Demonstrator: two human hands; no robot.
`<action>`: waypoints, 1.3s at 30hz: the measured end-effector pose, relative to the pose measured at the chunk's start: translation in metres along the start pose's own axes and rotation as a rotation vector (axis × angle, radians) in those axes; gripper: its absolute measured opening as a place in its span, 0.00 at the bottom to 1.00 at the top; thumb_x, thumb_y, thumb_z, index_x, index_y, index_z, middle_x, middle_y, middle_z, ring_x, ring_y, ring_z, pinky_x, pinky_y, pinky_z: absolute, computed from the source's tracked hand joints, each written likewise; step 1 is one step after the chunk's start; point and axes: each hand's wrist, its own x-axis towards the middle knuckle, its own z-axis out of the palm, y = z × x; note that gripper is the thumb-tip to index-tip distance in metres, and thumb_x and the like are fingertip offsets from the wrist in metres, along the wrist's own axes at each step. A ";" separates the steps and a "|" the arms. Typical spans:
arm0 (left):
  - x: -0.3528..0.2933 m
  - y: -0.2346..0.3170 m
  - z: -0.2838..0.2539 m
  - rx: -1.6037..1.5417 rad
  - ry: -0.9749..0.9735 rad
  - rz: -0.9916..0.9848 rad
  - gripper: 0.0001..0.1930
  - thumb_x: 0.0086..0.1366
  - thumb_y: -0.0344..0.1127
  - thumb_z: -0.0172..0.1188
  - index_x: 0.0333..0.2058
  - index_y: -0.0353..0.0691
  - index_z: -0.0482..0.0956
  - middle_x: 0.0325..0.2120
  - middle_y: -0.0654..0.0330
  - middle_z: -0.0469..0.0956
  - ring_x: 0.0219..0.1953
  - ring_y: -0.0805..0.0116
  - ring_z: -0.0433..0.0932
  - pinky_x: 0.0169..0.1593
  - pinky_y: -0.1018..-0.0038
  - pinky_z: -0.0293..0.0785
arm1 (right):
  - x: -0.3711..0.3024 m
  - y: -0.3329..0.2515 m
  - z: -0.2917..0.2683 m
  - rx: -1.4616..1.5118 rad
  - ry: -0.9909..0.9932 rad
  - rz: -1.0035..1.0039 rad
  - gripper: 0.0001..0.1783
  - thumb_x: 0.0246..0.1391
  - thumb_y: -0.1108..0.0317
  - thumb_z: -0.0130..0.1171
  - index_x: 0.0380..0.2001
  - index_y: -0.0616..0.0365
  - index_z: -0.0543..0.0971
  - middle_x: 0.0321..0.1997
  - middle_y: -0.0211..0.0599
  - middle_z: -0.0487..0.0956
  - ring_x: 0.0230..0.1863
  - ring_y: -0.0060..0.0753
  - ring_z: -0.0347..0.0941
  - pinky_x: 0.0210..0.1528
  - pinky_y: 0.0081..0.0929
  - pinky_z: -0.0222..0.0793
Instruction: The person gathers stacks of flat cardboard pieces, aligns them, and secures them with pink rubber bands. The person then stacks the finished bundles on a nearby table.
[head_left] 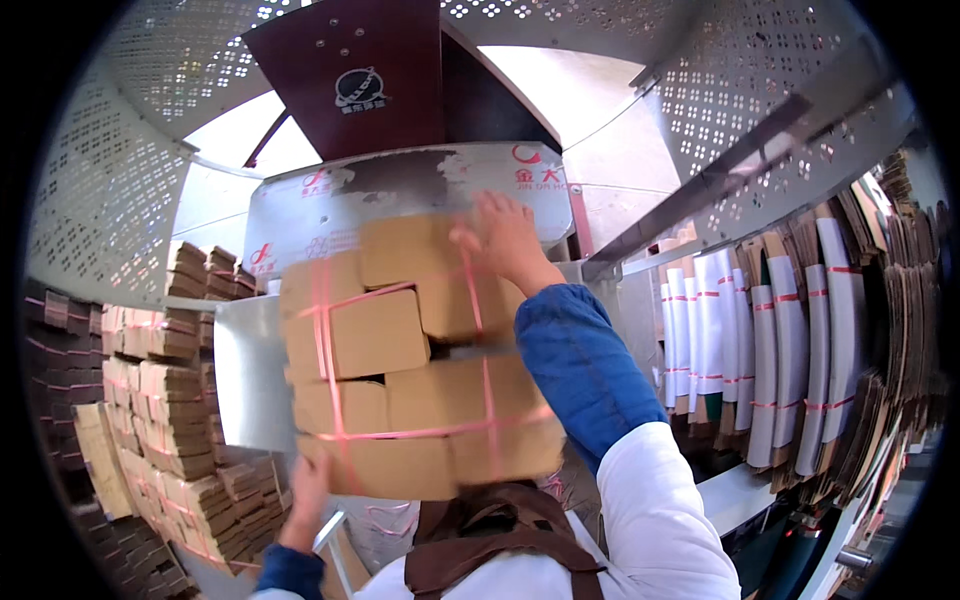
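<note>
A bundle of brown cardboard pieces (pixel 380 333), bound with crossing pink straps, is in front of me over a metal table. My left hand (pixel 308 490) grips its near left corner, with some of the fingers hidden under or behind the edge. At the far right corner is my right hand (pixel 500 238), slightly blurred, its fingers stretched out and spread against or just above the cardboard. Beyond the bundle, the metal table top (pixel 400 172) carries red markings and a worn dark patch.
Strapped cardboard bundles (pixel 165 420) are stacked at the left. White and brown sheet bundles (pixel 780 340) stand on the right. A dark red machine panel (pixel 350 60) rises at the back, with perforated metal guards (pixel 740 110) around it and a metal bar (pixel 740 170) slanting at right.
</note>
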 end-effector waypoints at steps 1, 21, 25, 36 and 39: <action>-0.045 -0.028 0.021 -0.119 -0.032 0.002 0.24 0.64 0.48 0.56 0.48 0.32 0.73 0.41 0.47 0.79 0.42 0.61 0.78 0.46 0.68 0.73 | -0.004 -0.015 0.000 0.073 0.112 0.019 0.38 0.50 0.45 0.59 0.59 0.58 0.66 0.55 0.47 0.71 0.60 0.48 0.63 0.60 0.48 0.54; 0.074 0.061 0.055 -0.882 -0.077 -0.032 0.31 0.61 0.49 0.62 0.57 0.35 0.66 0.49 0.57 0.73 0.49 0.69 0.72 0.52 0.72 0.68 | -0.280 0.028 -0.063 0.569 -0.190 0.785 0.37 0.59 0.49 0.51 0.63 0.64 0.59 0.55 0.57 0.72 0.58 0.51 0.69 0.58 0.35 0.63; 0.100 0.134 0.076 -0.790 -0.118 0.022 0.31 0.61 0.48 0.62 0.56 0.35 0.67 0.48 0.57 0.74 0.50 0.68 0.72 0.52 0.72 0.68 | -0.278 0.078 -0.069 0.468 -0.148 0.793 0.35 0.60 0.49 0.50 0.62 0.63 0.60 0.55 0.56 0.73 0.58 0.50 0.69 0.58 0.35 0.63; 0.180 0.204 0.092 -0.730 -0.156 0.101 0.31 0.61 0.49 0.61 0.57 0.35 0.66 0.47 0.57 0.75 0.48 0.68 0.73 0.51 0.72 0.69 | -0.191 0.138 -0.069 0.429 -0.161 0.758 0.34 0.59 0.50 0.51 0.61 0.62 0.61 0.54 0.59 0.72 0.57 0.57 0.67 0.57 0.39 0.63; 0.190 0.207 0.075 -0.620 -0.243 0.105 0.31 0.61 0.48 0.61 0.57 0.35 0.66 0.47 0.58 0.75 0.48 0.68 0.73 0.52 0.71 0.69 | -0.179 0.124 -0.067 0.085 0.018 0.482 0.35 0.54 0.58 0.58 0.60 0.64 0.62 0.59 0.57 0.68 0.61 0.58 0.61 0.61 0.43 0.58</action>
